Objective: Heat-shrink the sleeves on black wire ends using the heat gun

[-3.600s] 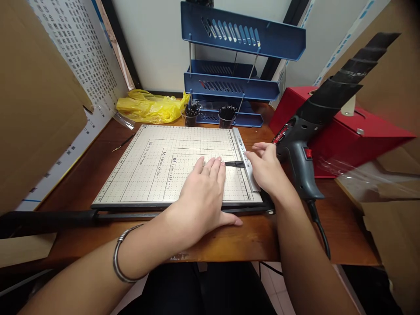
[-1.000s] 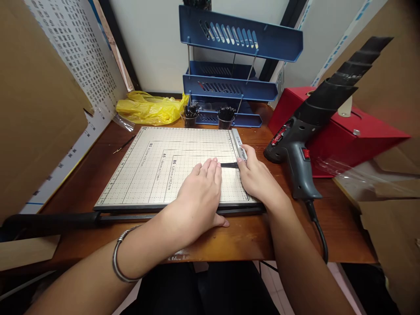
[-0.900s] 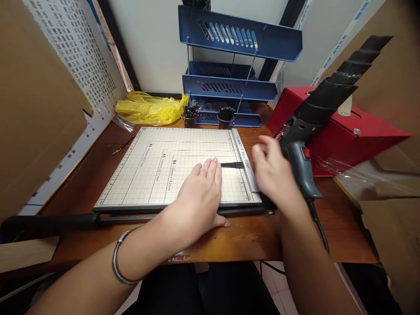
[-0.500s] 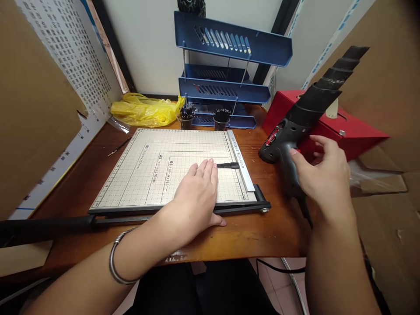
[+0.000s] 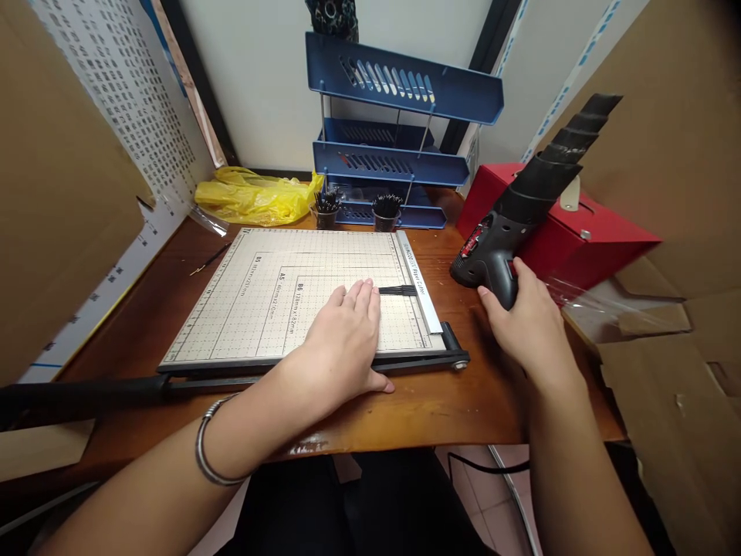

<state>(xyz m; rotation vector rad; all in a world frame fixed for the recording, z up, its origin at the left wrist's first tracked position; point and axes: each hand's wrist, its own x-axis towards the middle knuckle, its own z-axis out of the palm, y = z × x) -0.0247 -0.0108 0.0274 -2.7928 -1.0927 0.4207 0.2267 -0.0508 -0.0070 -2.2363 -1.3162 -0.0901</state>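
My left hand [image 5: 343,332] lies flat with fingers together on the gridded board of a paper cutter [image 5: 248,309]. A bundle of thin black strips [image 5: 399,290] sticks out from beneath its fingertips towards the cutter's metal guide [image 5: 420,282]; the rest is hidden. The cutter's lever arm [image 5: 81,392] is down along the near edge. On the right, my right hand [image 5: 529,316] is closed round the handle of a black heat gun [image 5: 509,220], thumb on the left side and fingers on the right. Its stepped nozzle points up and to the right.
A red box [image 5: 607,247] stands behind the heat gun. Two small cups [image 5: 385,220] of black pieces sit before a blue tiered rack [image 5: 405,81]. A yellow plastic bag [image 5: 255,197] lies back left. Cardboard [image 5: 654,386] borders the right side.
My right hand has moved down and left, from beside the heat gun's handle to closing around it. The left hand stays on the board. The view has shifted slightly.
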